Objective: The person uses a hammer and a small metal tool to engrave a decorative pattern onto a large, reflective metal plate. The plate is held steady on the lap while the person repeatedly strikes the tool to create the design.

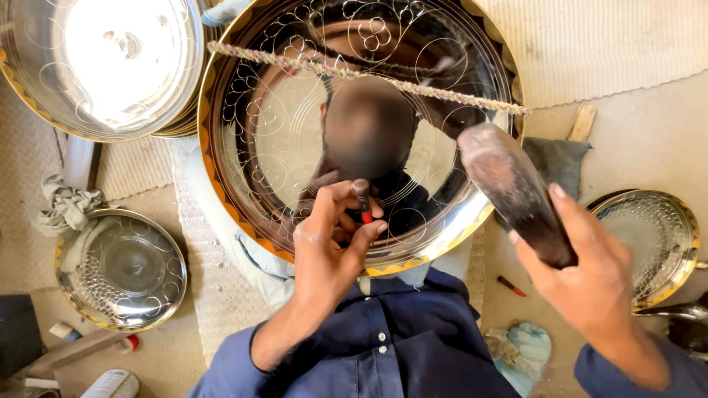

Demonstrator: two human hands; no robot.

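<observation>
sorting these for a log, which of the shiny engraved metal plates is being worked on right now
The large gold-rimmed engraved steel plate in the middle: the left hand presses a small punch on it. The others lie untouched.

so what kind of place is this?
Probably a metal-engraving workshop on the floor. The left hand holds a small punch against a large engraved steel tray, the right hand grips a dark mallet, and more engraved trays lie around.

Four steel plates (442, 228), one mallet (512, 191), one punch (362, 197).
</observation>
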